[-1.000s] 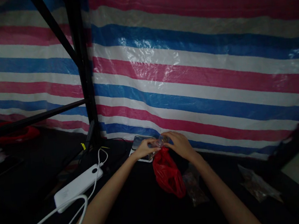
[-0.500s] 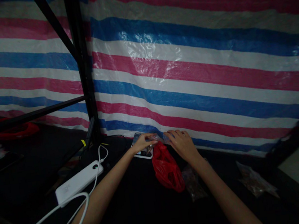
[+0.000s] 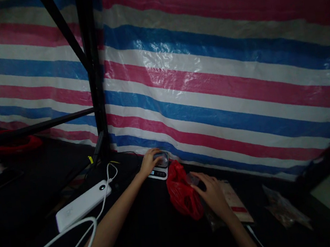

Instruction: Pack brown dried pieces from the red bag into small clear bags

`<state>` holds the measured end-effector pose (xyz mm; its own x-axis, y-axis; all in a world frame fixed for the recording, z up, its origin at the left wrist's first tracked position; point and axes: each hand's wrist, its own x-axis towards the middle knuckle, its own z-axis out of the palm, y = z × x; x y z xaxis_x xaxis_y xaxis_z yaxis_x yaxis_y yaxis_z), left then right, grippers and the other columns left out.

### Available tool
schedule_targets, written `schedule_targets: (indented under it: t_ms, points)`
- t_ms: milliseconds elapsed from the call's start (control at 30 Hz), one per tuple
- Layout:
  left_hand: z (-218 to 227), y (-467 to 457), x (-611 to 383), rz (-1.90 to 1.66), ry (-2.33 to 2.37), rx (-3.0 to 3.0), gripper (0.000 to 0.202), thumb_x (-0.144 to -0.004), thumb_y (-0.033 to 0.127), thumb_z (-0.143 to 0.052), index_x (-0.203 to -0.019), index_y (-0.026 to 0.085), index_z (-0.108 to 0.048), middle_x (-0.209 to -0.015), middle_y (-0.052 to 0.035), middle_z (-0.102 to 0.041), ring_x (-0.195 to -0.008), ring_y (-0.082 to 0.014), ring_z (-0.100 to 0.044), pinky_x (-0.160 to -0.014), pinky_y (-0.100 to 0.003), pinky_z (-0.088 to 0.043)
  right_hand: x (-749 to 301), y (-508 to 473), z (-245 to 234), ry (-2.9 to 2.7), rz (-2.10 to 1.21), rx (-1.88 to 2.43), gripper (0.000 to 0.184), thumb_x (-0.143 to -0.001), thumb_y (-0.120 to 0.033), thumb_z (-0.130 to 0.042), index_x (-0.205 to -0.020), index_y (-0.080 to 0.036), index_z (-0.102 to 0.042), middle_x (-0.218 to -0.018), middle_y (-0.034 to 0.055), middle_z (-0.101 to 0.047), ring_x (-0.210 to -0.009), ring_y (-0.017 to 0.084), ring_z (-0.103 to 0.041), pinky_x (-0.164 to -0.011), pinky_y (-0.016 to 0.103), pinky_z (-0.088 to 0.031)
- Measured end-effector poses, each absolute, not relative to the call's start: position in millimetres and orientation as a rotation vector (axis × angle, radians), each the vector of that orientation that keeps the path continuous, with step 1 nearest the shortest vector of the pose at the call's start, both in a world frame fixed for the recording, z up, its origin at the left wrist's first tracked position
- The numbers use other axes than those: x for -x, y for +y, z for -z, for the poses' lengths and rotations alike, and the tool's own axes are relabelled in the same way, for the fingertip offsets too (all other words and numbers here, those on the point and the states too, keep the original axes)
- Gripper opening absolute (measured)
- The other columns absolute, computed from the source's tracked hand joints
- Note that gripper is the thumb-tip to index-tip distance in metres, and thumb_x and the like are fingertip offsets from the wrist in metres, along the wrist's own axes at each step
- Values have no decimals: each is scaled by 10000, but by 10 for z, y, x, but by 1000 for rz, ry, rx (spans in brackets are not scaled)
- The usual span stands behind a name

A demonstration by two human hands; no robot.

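My left hand [image 3: 149, 162] rests its fingers on the top of a small digital scale [image 3: 160, 167], whose lit display faces me. My right hand [image 3: 211, 190] stands lower and to the right, shut on a small transparent plastic piece [image 3: 192, 179], which looks like a little cup. Its exact shape is hard to tell in the dim light. A crumpled red plastic bag [image 3: 181, 191] lies between my hands, touching the right hand's fingers. Under my right wrist lies a flat paper packet [image 3: 236, 201].
A white power bank [image 3: 83, 205] with a white cable [image 3: 109, 182] lies left of my left arm. A transparent bag [image 3: 283, 207] lies at the right on the dark table [image 3: 143, 238]. A striped tarp [image 3: 209, 94] and black metal posts [image 3: 93, 68] stand behind.
My hands have parted. The right hand has moved down and right with the transparent piece, and the left hand now sits on the scale. The paper packet has come into view.
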<state>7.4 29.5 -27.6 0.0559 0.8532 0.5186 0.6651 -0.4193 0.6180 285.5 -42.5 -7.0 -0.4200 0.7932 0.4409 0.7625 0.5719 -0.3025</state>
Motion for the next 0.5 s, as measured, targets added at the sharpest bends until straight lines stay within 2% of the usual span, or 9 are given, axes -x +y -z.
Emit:
schedule_targets:
  t_ms: [67, 133, 233, 333, 500]
  points:
    - [288, 122, -74, -1396, 1585, -2005, 216, -789, 344, -508, -856, 167, -613, -901, -52, -629, -879, -180, -555, -812, -294, -399, -2831, -413, 109, -2189, -184, 1247, 356, -756, -341, -525, -1105, -271, -526, -1098, 24, -597, -950, 209, -556, -806, 364, -384]
    - [317, -47, -81, -1387, 1566, -1933, 238, -773, 372, -524, -717, 158, -611, -739, -31, -633, -719, -153, -572, -699, -253, -416, -2816, -379, 166, -2113, -284, 1244, 372, -739, -346, -539, -1101, -262, -528, -1068, 27, -610, -885, 201, -579, -801, 365, -397]
    - [383, -268, -123, -1251, 1442, -1940, 284, -750, 403, -546, -628, 153, -603, -647, -12, -628, -637, -131, -564, -620, -216, -395, -2814, -309, 276, -2018, -451, 1202, 385, -720, -337, -553, -1093, -245, -532, -1050, 34, -619, -827, 187, -593, -796, 361, -418]
    - [446, -418, -196, -1094, 1372, -1978, 320, -736, 446, -549, -626, 151, -606, -571, 9, -601, -564, -109, -534, -552, -193, -357, -2811, -263, 390, -1938, -599, 1164, 393, -716, -326, -551, -1095, -227, -531, -1072, 51, -610, -840, 188, -591, -788, 355, -435]
    - [518, -513, -341, -991, 1408, -2020, 498, -756, 523, -477, -444, 137, -516, -417, 26, -466, -434, -69, -416, -480, -182, -291, -2764, -311, 511, -1962, -690, 1141, 379, -712, -297, -558, -1085, -229, -544, -1067, 47, -609, -912, 197, -573, -827, 365, -426]
